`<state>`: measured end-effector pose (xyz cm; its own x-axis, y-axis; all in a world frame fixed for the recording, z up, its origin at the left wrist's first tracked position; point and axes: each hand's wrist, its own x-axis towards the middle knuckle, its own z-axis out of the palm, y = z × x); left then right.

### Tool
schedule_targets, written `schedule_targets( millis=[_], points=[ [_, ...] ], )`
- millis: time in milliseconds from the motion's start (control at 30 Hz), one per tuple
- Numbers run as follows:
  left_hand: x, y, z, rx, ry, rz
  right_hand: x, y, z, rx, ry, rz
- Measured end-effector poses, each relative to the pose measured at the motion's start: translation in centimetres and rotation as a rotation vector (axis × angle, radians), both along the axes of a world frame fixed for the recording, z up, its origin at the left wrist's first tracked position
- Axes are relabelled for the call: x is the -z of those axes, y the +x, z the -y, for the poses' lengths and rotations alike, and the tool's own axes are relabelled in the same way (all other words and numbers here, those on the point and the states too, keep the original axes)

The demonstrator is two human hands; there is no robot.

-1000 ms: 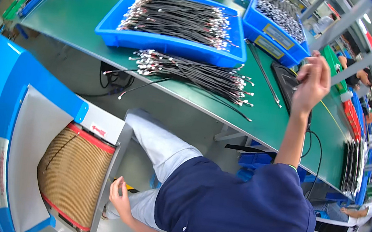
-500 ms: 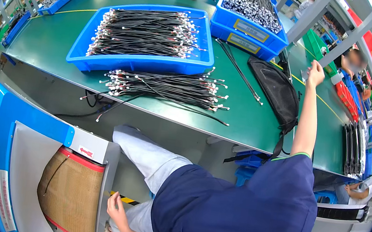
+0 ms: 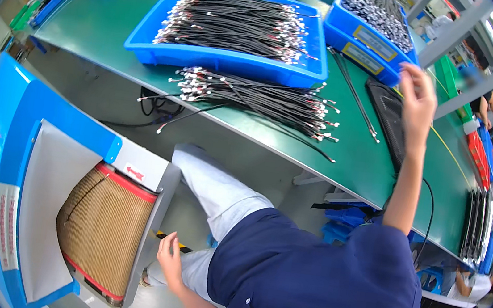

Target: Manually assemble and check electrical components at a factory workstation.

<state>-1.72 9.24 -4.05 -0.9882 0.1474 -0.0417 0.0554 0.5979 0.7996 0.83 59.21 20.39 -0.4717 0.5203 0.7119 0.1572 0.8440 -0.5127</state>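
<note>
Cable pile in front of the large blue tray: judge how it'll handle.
The cable pile would probably flop, its thin strands curving. It may tangle, since many strands cross. Pushed, some might slip off, as one overhangs the table edge.

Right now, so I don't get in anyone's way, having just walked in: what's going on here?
A person is between a green table and a blue machine with a brown belt. The right hand is up over the table near a black pouch; the left hand is beside the machine. Neither visibly holds anything. A thin dark cable lies on the belt. Black cables lie in a blue tray, with a loose pile in front.
</note>
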Motion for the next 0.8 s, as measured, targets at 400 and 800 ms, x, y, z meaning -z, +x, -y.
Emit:
schedule_targets(
  millis=[400,800],
  points=[
    [-0.8,1.7,0.4,-0.117,0.014,0.079,11.1,-6.7,12.9,-0.243,0.141,0.586],
    [-3.7,0.8,-1.6,-0.24,-0.088,-0.39,10.5,-6.0,20.2,-1.104,0.039,0.715]
  ],
)
